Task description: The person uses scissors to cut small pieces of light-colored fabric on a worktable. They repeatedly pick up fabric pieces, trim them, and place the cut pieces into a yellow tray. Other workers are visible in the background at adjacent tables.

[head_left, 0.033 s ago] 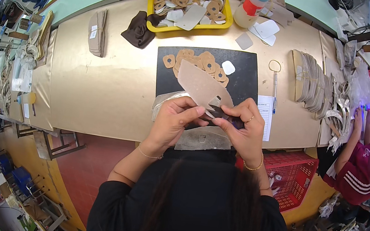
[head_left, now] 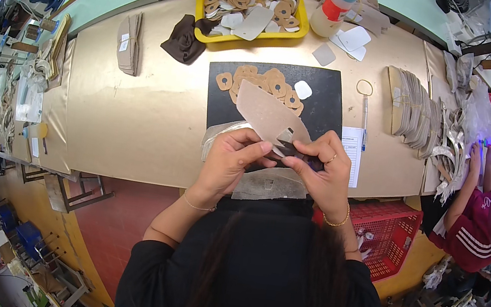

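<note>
A flat beige-grey cut piece [head_left: 267, 114], pointed at its upper left, is pinched between the thumb and fingers of my left hand [head_left: 233, 158]. My right hand [head_left: 326, 168] closes on a small dark pointed tool [head_left: 286, 147], held against the piece's lower edge beside a notched opening. The tool's exact kind is hard to make out, since my fingers cover much of it. Both hands are over a black mat [head_left: 322, 101]. Beyond them on the mat lies a pile of tan pieces with round holes [head_left: 259, 80]. Pale translucent sheets [head_left: 269, 185] lie under and below my hands.
A yellow tray [head_left: 305, 20] of tan and white pieces stands at the back, beside a bottle [head_left: 331, 12]. A dark cloth [head_left: 184, 40] and a banded bundle [head_left: 129, 43] lie left. Stacked pieces [head_left: 412, 108] and a pen [head_left: 364, 123] lie right. A red crate [head_left: 394, 237] is below; a co-worker [head_left: 475, 217] is at far right.
</note>
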### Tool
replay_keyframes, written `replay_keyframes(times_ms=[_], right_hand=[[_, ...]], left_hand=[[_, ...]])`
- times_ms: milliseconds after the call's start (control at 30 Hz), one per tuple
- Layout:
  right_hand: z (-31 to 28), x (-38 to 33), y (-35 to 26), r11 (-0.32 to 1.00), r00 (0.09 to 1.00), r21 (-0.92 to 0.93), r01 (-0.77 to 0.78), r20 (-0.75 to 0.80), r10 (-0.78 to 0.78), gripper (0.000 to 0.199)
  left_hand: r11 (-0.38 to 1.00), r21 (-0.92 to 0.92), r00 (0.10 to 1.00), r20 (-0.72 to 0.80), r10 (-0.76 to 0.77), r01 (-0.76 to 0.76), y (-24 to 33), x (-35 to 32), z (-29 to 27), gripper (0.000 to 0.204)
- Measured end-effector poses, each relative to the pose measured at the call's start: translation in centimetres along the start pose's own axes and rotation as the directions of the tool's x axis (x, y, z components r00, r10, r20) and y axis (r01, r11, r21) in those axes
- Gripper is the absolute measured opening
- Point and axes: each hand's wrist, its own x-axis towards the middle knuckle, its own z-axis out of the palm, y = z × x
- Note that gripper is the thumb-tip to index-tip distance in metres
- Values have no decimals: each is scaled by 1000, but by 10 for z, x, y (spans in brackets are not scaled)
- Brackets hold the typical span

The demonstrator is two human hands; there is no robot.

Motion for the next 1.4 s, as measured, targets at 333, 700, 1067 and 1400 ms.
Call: replay_keyframes(times_ms=[333,700,1067,1400], right_hand=[[-3,3,5,990,991,-74,121,-48,-124,40],[-13,-5,5,992,830,35,-119,552,80,24],[14,-19,36,906,689,-422,19,663,294,29],[15,1,53,909,967,-412,-58,202,153,27]], left_hand=[[997,8,996,-38,77,-77,4,7,0,16],[878,316,908,-99,407,-359,61,-12,-60,21],[-5,991,950,133,281,-137,12,6,-51,42],[-41,981,960,192,203,-188,-20,11,-39,27]])
